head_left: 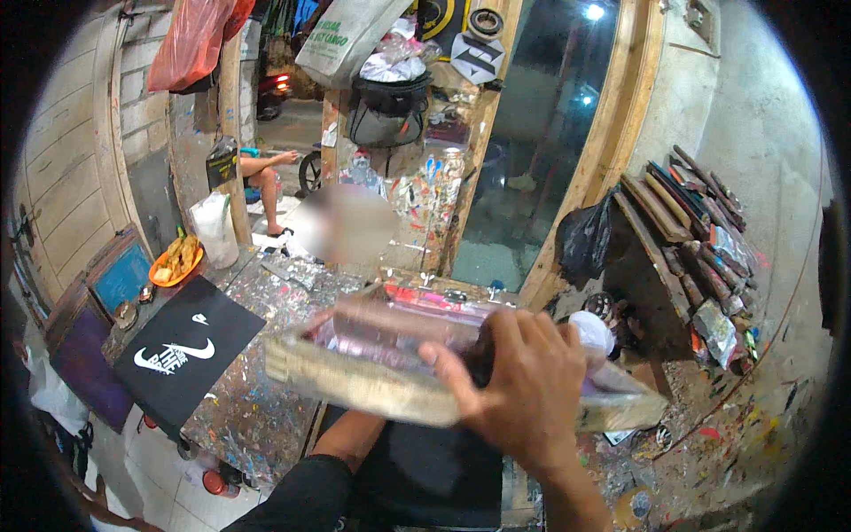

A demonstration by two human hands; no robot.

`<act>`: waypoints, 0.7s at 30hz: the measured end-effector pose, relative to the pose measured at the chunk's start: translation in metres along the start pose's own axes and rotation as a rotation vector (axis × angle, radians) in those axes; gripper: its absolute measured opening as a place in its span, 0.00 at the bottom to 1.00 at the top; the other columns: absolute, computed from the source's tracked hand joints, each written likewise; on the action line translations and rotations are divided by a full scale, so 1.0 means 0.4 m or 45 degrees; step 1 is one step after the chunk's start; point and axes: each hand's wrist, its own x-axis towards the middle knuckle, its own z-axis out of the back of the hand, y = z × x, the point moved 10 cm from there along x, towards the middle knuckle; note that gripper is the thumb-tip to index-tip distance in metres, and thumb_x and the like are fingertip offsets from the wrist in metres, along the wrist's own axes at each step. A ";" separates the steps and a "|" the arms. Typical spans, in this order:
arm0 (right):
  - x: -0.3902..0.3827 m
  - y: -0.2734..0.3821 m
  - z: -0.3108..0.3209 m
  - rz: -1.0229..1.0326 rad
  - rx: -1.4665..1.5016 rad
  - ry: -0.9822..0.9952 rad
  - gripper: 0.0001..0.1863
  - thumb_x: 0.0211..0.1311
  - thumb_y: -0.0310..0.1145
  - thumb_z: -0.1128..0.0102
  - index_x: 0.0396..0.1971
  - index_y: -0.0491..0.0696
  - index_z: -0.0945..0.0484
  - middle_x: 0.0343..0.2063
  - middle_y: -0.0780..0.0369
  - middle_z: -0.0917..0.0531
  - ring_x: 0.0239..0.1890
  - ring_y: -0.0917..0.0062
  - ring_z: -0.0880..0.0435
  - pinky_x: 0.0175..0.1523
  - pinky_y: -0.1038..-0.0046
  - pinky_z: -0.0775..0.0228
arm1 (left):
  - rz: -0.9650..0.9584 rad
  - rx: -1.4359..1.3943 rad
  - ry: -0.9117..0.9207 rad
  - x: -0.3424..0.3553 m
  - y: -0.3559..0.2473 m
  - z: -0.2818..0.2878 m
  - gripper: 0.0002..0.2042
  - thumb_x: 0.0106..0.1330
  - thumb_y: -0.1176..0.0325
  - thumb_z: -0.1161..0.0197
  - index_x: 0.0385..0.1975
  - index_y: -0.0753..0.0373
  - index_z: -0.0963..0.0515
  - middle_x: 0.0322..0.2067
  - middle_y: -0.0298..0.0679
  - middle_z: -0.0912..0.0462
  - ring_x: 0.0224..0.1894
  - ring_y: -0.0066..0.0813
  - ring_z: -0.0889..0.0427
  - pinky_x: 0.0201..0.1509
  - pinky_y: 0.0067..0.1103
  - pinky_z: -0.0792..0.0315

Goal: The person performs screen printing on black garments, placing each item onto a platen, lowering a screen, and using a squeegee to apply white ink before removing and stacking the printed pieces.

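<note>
A wooden screen-printing frame hangs tilted over the workbench, its near rail raised toward me. My right hand is closed around the right end of a brown wooden squeegee inside the frame, thumb on the near side. Of my left arm only the forearm shows; it passes under the frame, which hides the hand and its fingers. Below the frame lies black fabric. To the left, another flat black fabric piece bears a white print.
The paint-spattered bench holds an orange dish of food and a plastic bag of white stuff at the far left. Wooden bars and squeegees crowd a wall shelf at right. A person's leg shows outside the opening.
</note>
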 end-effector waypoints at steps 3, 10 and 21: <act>-0.098 0.029 -0.014 0.001 -0.065 0.085 0.30 0.53 0.63 0.31 0.24 0.48 0.25 0.23 0.61 0.25 0.30 0.65 0.24 0.41 0.61 0.39 | 0.043 0.052 0.170 -0.046 -0.021 -0.021 0.25 0.75 0.53 0.49 0.66 0.59 0.33 0.66 0.49 0.32 0.71 0.49 0.38 0.73 0.45 0.47; -0.304 0.095 -0.015 0.002 -0.070 -0.021 0.25 0.60 0.58 0.34 0.29 0.48 0.23 0.24 0.59 0.25 0.32 0.64 0.23 0.42 0.57 0.35 | 0.147 -0.303 0.141 -0.243 -0.067 0.000 0.22 0.75 0.57 0.48 0.63 0.62 0.32 0.62 0.52 0.29 0.66 0.48 0.31 0.69 0.42 0.38; -0.486 0.116 -0.105 0.006 -0.017 0.100 0.28 0.50 0.62 0.28 0.30 0.50 0.18 0.28 0.65 0.22 0.30 0.71 0.23 0.41 0.63 0.41 | 1.014 -2.183 -0.892 -0.871 -0.221 0.481 0.27 0.77 0.60 0.46 0.71 0.64 0.43 0.55 0.50 0.23 0.48 0.39 0.17 0.48 0.33 0.18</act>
